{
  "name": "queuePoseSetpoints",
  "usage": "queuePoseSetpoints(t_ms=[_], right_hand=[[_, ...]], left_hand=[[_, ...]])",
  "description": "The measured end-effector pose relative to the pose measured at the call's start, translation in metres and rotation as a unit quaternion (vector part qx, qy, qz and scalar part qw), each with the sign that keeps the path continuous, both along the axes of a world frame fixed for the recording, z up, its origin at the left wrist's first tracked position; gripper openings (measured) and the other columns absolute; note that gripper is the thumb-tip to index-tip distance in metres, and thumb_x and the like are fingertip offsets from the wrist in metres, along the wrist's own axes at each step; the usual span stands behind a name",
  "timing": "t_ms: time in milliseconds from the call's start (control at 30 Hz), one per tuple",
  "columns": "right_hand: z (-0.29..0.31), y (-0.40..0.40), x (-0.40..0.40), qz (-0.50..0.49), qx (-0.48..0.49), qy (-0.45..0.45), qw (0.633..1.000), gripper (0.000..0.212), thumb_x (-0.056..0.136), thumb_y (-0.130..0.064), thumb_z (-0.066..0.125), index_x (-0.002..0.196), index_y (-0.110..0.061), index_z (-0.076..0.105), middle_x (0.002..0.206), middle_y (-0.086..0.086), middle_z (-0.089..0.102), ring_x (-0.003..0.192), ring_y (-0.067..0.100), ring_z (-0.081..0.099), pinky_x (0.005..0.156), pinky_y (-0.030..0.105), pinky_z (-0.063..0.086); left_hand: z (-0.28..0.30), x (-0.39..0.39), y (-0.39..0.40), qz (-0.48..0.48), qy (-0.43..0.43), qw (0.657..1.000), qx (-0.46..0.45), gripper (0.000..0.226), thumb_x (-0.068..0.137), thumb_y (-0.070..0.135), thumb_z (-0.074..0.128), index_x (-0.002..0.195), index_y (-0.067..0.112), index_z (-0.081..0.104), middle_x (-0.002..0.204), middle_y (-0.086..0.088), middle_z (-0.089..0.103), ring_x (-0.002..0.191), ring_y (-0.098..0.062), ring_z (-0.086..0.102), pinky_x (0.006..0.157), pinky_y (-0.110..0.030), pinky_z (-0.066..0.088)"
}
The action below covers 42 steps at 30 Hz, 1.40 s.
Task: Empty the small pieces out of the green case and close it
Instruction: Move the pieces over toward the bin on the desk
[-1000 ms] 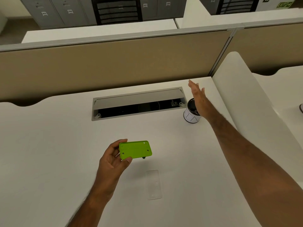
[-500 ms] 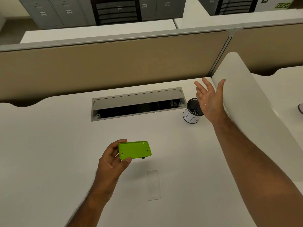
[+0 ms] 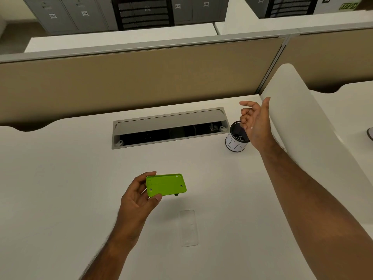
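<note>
My left hand (image 3: 139, 194) grips the green case (image 3: 166, 186) by its left end and holds it level above the white desk, flat face up. A clear lid (image 3: 188, 228) lies flat on the desk just below the case. My right hand (image 3: 255, 123) hovers over a small white cup (image 3: 235, 145) at the back right, palm turned up, fingers curling inward. A tiny white piece rests on that palm. Several small white pieces lie inside the dark cup.
A grey cable tray (image 3: 171, 128) with its flap up is sunk into the desk (image 3: 60, 188) behind the case. A tan partition (image 3: 141, 81) closes the back. A white curved divider (image 3: 298, 126) rises right of the cup.
My right hand has turned from edge-on to palm up above the cup, and its fingers have curled in. The left hand and green case have stayed still.
</note>
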State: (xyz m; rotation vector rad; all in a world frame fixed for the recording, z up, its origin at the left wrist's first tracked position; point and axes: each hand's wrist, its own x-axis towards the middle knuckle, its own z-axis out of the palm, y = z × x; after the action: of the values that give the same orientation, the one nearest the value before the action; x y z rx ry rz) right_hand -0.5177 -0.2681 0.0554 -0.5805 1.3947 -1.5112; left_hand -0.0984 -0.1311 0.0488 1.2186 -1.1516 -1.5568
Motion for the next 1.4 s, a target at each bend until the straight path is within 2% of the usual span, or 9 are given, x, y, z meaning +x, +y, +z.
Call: queuePoseSetpoints(t_ms=[133, 467, 700, 767, 833, 933, 1100, 1233, 1400], right_hand=[[-0.001, -0.001, -0.001, 0.009, -0.005, -0.020, 1.000, 0.082, 0.101, -0.073, 0.019, 0.120, -0.011, 0.068, 0.077, 0.003, 0.052, 0.061, 0.012, 0.044, 0.059, 0.028, 0.034], [-0.001, 0.000, -0.002, 0.026, -0.001, 0.083, 0.996, 0.077, 0.105, -0.068, 0.014, 0.104, -0.010, 0.066, 0.058, 0.000, 0.036, 0.045, 0.011, 0.027, 0.056, 0.029, 0.041], [0.001, -0.001, 0.000, 0.039, -0.011, 0.081, 0.996, 0.073, 0.106, -0.066, 0.014, 0.098, -0.012, 0.062, 0.062, -0.003, 0.032, 0.050, 0.008, 0.024, 0.052, 0.024, 0.025], [0.001, -0.002, 0.000, 0.041, -0.012, 0.089, 0.995, 0.073, 0.105, -0.065, 0.013, 0.099, -0.012, 0.063, 0.065, 0.000, 0.033, 0.055, 0.009, 0.028, 0.051, 0.021, 0.026], [-0.002, -0.002, -0.001, 0.048, -0.011, 0.109, 0.993, 0.075, 0.106, -0.064, 0.011, 0.103, -0.010, 0.063, 0.067, 0.002, 0.042, 0.057, 0.012, 0.039, 0.056, 0.024, 0.035], [-0.007, -0.001, -0.006, 0.062, -0.009, 0.147, 0.987, 0.077, 0.107, -0.062, 0.010, 0.108, -0.006, 0.063, 0.072, 0.008, 0.059, 0.065, 0.025, 0.063, 0.076, 0.036, 0.053], [-0.011, -0.001, -0.011, 0.046, 0.013, 0.181, 0.982, 0.075, 0.105, -0.064, 0.016, 0.097, -0.011, 0.068, 0.069, 0.009, 0.072, 0.073, 0.035, 0.075, 0.083, 0.043, 0.059], [-0.013, 0.003, -0.013, 0.025, -0.005, 0.160, 0.987, 0.073, 0.106, -0.062, 0.021, 0.102, -0.012, 0.073, 0.094, 0.017, 0.080, 0.103, 0.037, 0.076, 0.108, 0.050, 0.052], [-0.005, 0.011, -0.011, 0.022, -0.021, 0.015, 0.999, 0.088, 0.102, -0.072, 0.014, 0.143, -0.007, 0.060, 0.141, 0.015, 0.067, 0.138, 0.024, 0.059, 0.125, 0.044, 0.034]], left_hand=[[0.000, 0.001, 0.000, 0.000, -0.001, 1.000, 0.000, 0.058, 0.078, 0.030, 0.085, 0.133, 0.038, 0.068, 0.132, 0.006, 0.074, 0.120, -0.011, 0.073, 0.085, -0.018, 0.061], [-0.001, 0.001, 0.000, 0.002, 0.005, 1.000, 0.003, 0.059, 0.078, 0.028, 0.085, 0.134, 0.034, 0.068, 0.131, 0.001, 0.075, 0.118, -0.012, 0.074, 0.088, -0.019, 0.060], [0.001, 0.000, 0.002, 0.005, 0.006, 1.000, 0.001, 0.057, 0.077, 0.029, 0.084, 0.131, 0.036, 0.069, 0.132, 0.004, 0.074, 0.117, -0.011, 0.074, 0.086, -0.018, 0.060], [0.001, 0.000, 0.002, 0.004, 0.007, 1.000, 0.003, 0.057, 0.076, 0.029, 0.084, 0.131, 0.036, 0.069, 0.131, 0.005, 0.075, 0.116, -0.010, 0.074, 0.086, -0.018, 0.060], [0.002, 0.000, 0.001, 0.004, 0.007, 1.000, 0.003, 0.057, 0.076, 0.029, 0.084, 0.131, 0.037, 0.070, 0.130, 0.005, 0.075, 0.116, -0.010, 0.074, 0.086, -0.018, 0.060], [0.002, 0.000, 0.002, 0.005, 0.007, 1.000, 0.003, 0.057, 0.076, 0.029, 0.084, 0.131, 0.037, 0.070, 0.130, 0.005, 0.075, 0.117, -0.010, 0.074, 0.086, -0.017, 0.060], [0.002, 0.000, 0.002, 0.005, 0.007, 1.000, 0.005, 0.057, 0.076, 0.028, 0.084, 0.131, 0.037, 0.070, 0.129, 0.005, 0.076, 0.116, -0.009, 0.074, 0.086, -0.017, 0.060], [0.004, 0.000, 0.003, 0.004, 0.008, 1.000, 0.007, 0.058, 0.076, 0.028, 0.084, 0.131, 0.037, 0.069, 0.128, 0.005, 0.076, 0.115, -0.009, 0.074, 0.085, -0.017, 0.060], [0.005, 0.000, 0.004, 0.005, 0.012, 1.000, 0.007, 0.058, 0.076, 0.028, 0.084, 0.132, 0.035, 0.069, 0.129, 0.003, 0.076, 0.115, -0.010, 0.074, 0.087, -0.018, 0.060]])
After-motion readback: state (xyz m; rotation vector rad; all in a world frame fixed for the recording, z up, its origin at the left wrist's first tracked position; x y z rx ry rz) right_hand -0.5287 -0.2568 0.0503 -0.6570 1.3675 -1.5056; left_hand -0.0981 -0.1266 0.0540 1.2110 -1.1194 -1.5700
